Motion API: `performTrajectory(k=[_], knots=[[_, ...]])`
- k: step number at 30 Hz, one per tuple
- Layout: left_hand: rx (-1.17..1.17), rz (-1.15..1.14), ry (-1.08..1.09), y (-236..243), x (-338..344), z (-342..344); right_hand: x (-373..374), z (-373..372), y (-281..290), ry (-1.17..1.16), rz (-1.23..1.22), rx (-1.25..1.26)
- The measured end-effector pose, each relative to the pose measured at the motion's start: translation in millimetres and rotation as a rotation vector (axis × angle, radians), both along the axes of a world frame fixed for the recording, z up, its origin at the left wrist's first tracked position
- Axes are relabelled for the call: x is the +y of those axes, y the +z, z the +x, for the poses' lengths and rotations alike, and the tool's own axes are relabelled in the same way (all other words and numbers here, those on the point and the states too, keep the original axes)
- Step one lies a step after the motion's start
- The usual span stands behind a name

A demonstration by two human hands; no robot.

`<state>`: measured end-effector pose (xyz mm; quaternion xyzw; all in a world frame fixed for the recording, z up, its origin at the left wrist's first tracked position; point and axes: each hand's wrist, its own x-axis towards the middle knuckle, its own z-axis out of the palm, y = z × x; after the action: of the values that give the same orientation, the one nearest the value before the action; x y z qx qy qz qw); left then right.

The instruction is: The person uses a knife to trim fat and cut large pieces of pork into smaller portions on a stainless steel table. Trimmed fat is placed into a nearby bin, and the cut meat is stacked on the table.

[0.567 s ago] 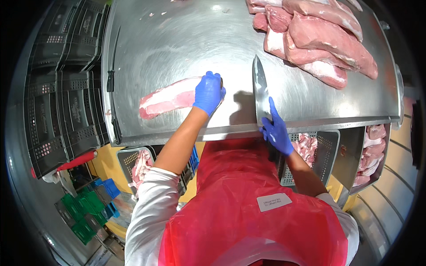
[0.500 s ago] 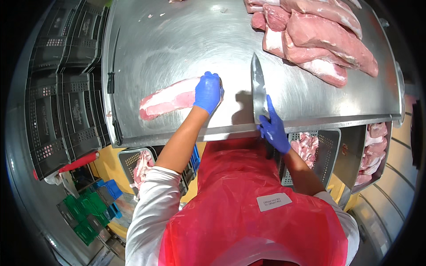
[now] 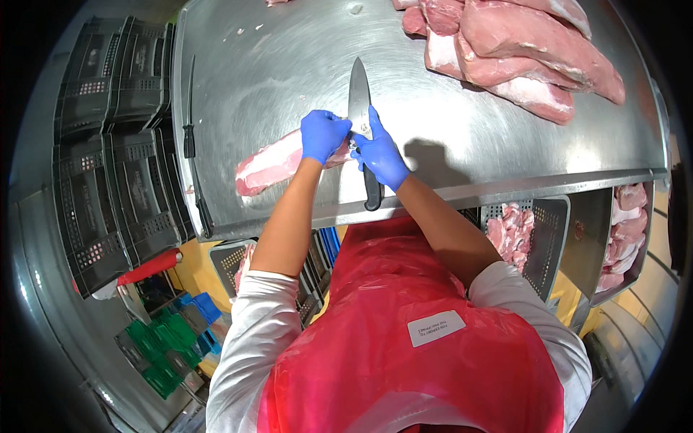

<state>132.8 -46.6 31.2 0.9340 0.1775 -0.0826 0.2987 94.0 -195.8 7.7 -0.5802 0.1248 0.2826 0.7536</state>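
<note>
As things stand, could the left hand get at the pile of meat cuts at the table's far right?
Probably not without leaning: the left hand is pressed on the meat strip, and the right hand with its knife sits between it and the pile.

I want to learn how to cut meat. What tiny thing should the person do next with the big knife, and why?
Probably press the broad steel knife with the black handle down through the long pink strip of raw meat. The blue-gloved left hand already pins the strip's end on the steel table, and the blue-gloved right hand holds the blade right beside it.
</note>
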Motion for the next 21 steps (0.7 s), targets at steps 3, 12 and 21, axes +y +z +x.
performTrajectory(k=[3,12,21], knots=[[-0.051,0.164,-0.075,7,-10,5,9,-16,-6,0.037,0.022,-0.042],[-0.097,0.098,-0.007,12,-33,13,22,-31,-1,0.168,0.077,0.195],[-0.285,-0.126,0.225,8,-32,0,21,-88,-60,0.297,-0.057,-0.202]])
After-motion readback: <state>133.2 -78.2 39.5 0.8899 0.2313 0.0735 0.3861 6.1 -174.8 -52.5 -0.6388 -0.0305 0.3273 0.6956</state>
